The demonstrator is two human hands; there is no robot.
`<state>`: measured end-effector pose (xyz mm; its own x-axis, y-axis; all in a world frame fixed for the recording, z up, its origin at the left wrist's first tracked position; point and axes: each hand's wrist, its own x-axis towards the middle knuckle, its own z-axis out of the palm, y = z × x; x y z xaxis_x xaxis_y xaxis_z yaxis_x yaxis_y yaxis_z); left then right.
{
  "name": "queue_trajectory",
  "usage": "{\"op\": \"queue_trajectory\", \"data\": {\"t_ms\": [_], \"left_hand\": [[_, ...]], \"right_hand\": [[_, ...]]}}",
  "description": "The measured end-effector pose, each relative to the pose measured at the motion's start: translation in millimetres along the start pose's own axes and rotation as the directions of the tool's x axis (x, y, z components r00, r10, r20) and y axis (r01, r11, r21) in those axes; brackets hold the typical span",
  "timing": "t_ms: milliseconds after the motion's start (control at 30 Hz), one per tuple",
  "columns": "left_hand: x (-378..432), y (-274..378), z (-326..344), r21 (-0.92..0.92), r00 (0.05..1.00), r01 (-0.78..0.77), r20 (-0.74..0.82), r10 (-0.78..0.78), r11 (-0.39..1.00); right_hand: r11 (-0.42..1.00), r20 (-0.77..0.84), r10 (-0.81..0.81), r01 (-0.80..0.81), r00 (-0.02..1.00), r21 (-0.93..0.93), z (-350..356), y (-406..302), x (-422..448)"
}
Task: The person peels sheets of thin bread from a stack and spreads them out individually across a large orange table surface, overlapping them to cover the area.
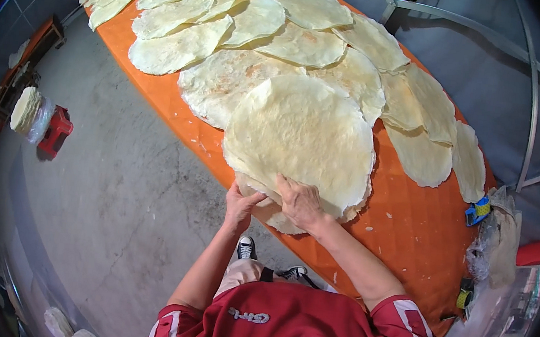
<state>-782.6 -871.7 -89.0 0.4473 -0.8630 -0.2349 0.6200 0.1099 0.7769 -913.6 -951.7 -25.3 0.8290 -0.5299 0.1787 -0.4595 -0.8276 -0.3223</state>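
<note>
A large, round, thin flatbread [301, 137] lies uppermost before me, on top of other sheets whose edges show beneath it. My left hand [241, 205] grips the near left edge of the sheets, thumb on top and fingers mostly hidden. Across the near edge of the uppermost flatbread is my right hand [301, 203], its index finger extended over the surface and its other fingers curled at the edge. Under the hands, a lower flatbread [284, 221] sticks out towards me at the table's edge. Another browned flatbread [220, 80] lies partly covered behind the pile.
Many overlapping flatbreads [262, 18] cover the far part of the orange-covered table [407, 234]. Tape dispensers [477, 211] and plastic wrap [480, 250] lie at its right end. A wrapped flatbread stack [31, 114] sits on a red stool [57, 132] on the concrete floor. Metal framing [532, 98] stands behind.
</note>
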Motion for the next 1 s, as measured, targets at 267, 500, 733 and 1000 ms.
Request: {"op": "queue_trajectory", "data": {"t_ms": [267, 500, 733, 1000], "left_hand": [[23.2, 8.3, -4.6, 0.000, 0.994, 0.107, 0.006, -0.107, 0.994], [-70.8, -46.2, -28.4, -0.138, 0.921, 0.365, -0.087, -0.379, 0.921], [-107.4, -30.5, -15.5, -0.151, 0.801, 0.598, 0.096, -0.590, 0.787], [-108.7, -12.6, -16.8, -0.152, 0.704, 0.705, 0.274, -0.656, 0.693]], "right_hand": [[0.993, 0.058, 0.109, -0.106, 0.992, -0.044, 14.2, 11.4, -4.7], [0.970, -0.076, 0.196, -0.182, 0.978, 0.164, -206.1, 52.2, 14.3], [0.937, -0.391, 0.012, -0.147, 0.920, -0.316, -359.8, 24.0, 1.6], [0.880, 0.475, 0.210, 0.046, 0.855, -0.472, -73.4, -26.4, -58.4]]}}
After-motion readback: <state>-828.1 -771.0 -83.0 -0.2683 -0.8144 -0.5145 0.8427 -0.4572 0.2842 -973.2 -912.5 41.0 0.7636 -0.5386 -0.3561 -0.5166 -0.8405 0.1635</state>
